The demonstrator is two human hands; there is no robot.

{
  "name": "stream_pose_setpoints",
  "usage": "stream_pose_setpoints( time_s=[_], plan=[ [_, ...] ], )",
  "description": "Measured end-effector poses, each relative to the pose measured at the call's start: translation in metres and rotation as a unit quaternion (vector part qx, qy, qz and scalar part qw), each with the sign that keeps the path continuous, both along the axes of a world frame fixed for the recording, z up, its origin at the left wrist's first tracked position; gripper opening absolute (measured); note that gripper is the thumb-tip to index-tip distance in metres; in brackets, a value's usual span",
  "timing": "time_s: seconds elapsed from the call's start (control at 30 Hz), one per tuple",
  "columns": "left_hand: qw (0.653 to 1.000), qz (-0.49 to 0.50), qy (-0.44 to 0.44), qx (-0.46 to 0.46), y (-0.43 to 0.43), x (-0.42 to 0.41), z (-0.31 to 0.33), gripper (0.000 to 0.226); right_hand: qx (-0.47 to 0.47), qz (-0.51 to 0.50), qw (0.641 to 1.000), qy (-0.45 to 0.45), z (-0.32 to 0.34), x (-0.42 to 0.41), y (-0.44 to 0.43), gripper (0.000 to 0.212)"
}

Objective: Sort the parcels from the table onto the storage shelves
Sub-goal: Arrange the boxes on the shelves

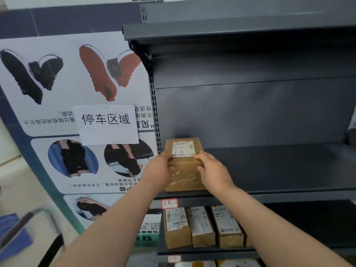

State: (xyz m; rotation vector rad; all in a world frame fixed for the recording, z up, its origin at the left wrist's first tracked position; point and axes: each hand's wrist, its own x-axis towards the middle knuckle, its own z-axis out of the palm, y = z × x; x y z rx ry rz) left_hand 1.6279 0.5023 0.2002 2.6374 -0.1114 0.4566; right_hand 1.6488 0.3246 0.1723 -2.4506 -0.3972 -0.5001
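A brown cardboard parcel [184, 176] with a white shipping label stands at the left end of a dark grey shelf [279, 170]. My left hand [160, 168] grips its left side, thumb on the top face. My right hand [213, 172] grips its right side, fingers curled over the top edge by the label. The parcel's bottom rests on the shelf board near the front edge.
A small tag [169, 203] is stuck on the shelf lip below the parcel. Three similar parcels [202, 227] stand side by side on the shelf underneath. A poster board [77, 93] with a paper sign stands to the left. The shelf stretches bare to the right.
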Motion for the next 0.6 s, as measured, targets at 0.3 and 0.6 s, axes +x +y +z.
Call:
stream_pose_setpoints(
  time_s=[0.3, 0.6],
  plan=[
    [0.999, 0.005, 0.031, 0.034, 0.002, 0.003, -0.006, 0.047, -0.020, -0.008, 1.000, 0.020, 0.005, -0.006, 0.000, 0.044],
    [0.981, -0.061, -0.122, 0.136, -0.043, -0.026, -0.007, 0.047, -0.180, -0.074, 0.981, -0.004, -0.019, -0.065, -0.059, 0.049]
  ],
)
